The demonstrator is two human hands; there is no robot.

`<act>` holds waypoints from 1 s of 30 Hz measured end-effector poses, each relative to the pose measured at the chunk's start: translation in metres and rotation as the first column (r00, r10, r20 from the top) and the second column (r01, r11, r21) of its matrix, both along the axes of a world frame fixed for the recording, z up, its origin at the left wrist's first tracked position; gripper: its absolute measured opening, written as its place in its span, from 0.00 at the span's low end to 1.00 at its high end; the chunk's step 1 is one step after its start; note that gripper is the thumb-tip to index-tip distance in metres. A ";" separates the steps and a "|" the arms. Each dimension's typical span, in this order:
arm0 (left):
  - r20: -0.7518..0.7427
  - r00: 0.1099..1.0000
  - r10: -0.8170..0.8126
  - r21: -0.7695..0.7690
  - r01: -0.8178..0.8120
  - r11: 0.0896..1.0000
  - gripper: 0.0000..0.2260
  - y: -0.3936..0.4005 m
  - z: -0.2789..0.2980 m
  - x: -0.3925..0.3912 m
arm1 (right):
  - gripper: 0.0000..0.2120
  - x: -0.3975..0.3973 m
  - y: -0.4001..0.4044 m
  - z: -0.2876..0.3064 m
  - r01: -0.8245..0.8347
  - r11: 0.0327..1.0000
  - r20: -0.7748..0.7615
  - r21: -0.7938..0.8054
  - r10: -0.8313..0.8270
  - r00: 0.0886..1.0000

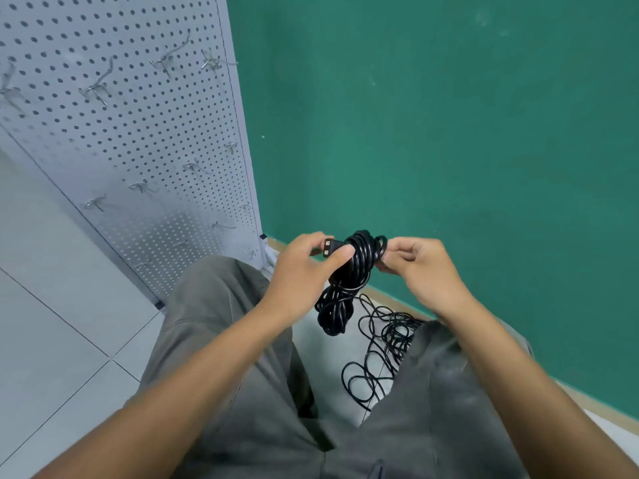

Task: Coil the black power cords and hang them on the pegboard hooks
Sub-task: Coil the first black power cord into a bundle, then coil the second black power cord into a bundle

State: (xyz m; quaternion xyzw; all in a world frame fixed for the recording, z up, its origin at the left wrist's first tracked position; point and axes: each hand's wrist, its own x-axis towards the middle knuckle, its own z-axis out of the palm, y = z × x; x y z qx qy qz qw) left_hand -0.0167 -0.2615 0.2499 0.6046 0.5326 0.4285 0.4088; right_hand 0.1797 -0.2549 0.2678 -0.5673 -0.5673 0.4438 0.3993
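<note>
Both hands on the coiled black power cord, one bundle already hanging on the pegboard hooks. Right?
Not quite: in the head view the metal hooks on the grey perforated pegboard carry nothing. The left hand and right hand do hold the coiled black power cord.

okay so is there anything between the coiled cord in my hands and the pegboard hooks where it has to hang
Nothing visible blocks the way. The coiled cord, held by the left hand and right hand, has open air up and leftward to the pegboard. The hooks in view are bare; several are blurred.
</note>
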 end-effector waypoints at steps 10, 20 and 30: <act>-0.527 0.850 0.022 -0.198 -0.148 0.969 0.20 0.116 -0.151 0.002 | 0.09 0.064 0.106 -0.125 -0.031 0.937 0.351 -0.349 0.161 0.922; -0.624 0.774 -0.105 -0.402 -0.203 0.893 0.10 0.196 -0.279 0.003 | 0.08 0.081 0.190 -0.267 -0.003 0.810 0.428 -0.587 0.314 0.847; -0.654 0.748 -0.114 -0.277 -0.096 0.956 0.06 0.272 -0.366 -0.003 | 0.11 0.060 0.249 -0.390 -0.046 0.746 0.341 -0.664 0.357 0.870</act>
